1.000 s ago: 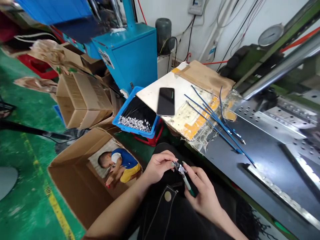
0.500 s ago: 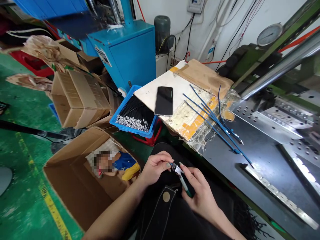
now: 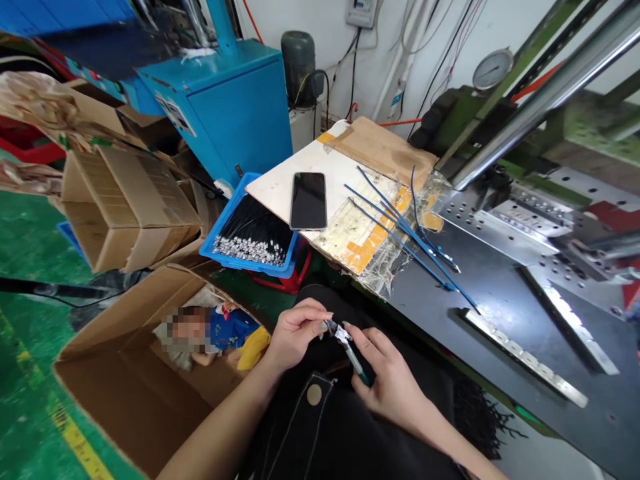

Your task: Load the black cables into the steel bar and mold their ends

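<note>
Over my lap, my right hand (image 3: 387,367) is closed round a pair of pliers (image 3: 354,360) with silver jaws and dark green grips. My left hand (image 3: 300,333) pinches a small dark piece at the jaws' tip; its shape is mostly hidden by the fingers. Both hands nearly meet at the jaws. On the bench to the right lie several blue cables (image 3: 400,223) with dark fittings and bright metal ends. A phone (image 3: 309,201) rests on the white board to their left.
A person (image 3: 227,330) lies in a large cardboard box (image 3: 115,360) at my left. A blue tray (image 3: 207,245) of black cables with metal ends stands beyond my knees. Slotted metal bars (image 3: 525,357) and a press with a gauge (image 3: 493,69) are at right.
The whole view has shifted, so the scene sits further left. In the box, the person's arm has moved. My hands keep the same hold on the pliers and the small piece.
</note>
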A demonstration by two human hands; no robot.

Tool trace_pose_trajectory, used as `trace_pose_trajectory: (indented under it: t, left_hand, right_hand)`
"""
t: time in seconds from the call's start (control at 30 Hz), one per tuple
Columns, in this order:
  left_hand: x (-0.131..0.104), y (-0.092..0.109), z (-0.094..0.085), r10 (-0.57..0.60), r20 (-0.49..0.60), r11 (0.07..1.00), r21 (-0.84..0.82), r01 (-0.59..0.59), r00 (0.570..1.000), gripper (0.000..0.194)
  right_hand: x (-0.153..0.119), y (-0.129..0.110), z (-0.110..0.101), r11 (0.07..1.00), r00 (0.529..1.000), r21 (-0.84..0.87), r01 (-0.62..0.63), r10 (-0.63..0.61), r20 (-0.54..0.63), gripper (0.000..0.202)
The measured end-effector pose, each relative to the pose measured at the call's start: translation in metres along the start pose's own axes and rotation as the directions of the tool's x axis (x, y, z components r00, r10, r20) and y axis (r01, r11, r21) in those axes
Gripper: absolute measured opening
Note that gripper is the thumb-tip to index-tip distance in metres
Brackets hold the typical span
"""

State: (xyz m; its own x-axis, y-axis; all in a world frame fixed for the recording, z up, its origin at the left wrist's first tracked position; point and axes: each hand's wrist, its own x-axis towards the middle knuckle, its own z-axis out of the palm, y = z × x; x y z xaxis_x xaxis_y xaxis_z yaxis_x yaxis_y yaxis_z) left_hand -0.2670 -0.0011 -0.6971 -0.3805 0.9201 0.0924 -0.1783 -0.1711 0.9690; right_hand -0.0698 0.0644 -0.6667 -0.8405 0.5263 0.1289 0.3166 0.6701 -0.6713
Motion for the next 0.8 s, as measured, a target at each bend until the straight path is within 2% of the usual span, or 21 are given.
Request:
trace_pose_trajectory:
  t: [0.3,0.37,0.43,0.5,0.57,0.67,0.8]
  left_hand:
    - [-0.002,-0.008,-0.003,-0.001,-0.007,1.000,-0.017,0.001,1.000,0.011]
    - [-0.001,-0.007,-0.002,0.010,-0.006,1.000,-0.012,-0.010,1.000,0.011]
    - [0.000,-0.006,0.002,0.019,-0.009,0.999,-0.041,-0.019,1.000,0.010]
    - [0.002,-0.004,0.009,0.009,-0.027,0.993,-0.117,-0.012,1.000,0.010]
    - [0.005,-0.001,0.019,-0.040,-0.057,0.975,-0.221,0.026,0.998,0.012]
    - [0.008,0.002,0.031,-0.161,-0.113,0.929,-0.353,0.112,0.980,0.018]
    - [0.009,0.001,0.037,-0.279,-0.160,0.891,-0.411,0.193,0.947,0.027]
  right_hand:
    - [-0.002,0.002,0.001,1.000,1.000,0.000,-0.020,0.020,-0.007,0.077]
    - [-0.001,0.003,0.000,0.997,1.000,0.077,-0.030,0.030,-0.001,0.076]
    - [0.002,0.003,-0.004,0.973,0.997,0.224,-0.048,0.035,0.062,0.073]
    - [0.004,0.002,-0.007,0.924,0.986,0.374,-0.083,0.021,0.166,0.070]
    - [0.005,0.001,-0.009,0.890,0.980,0.442,-0.110,0.024,0.195,0.068]
    - [0.003,0.001,-0.008,0.927,0.995,0.362,-0.094,0.076,0.065,0.073]
    - [-0.001,0.001,-0.004,0.993,0.994,0.078,-0.092,0.095,-0.045,0.081]
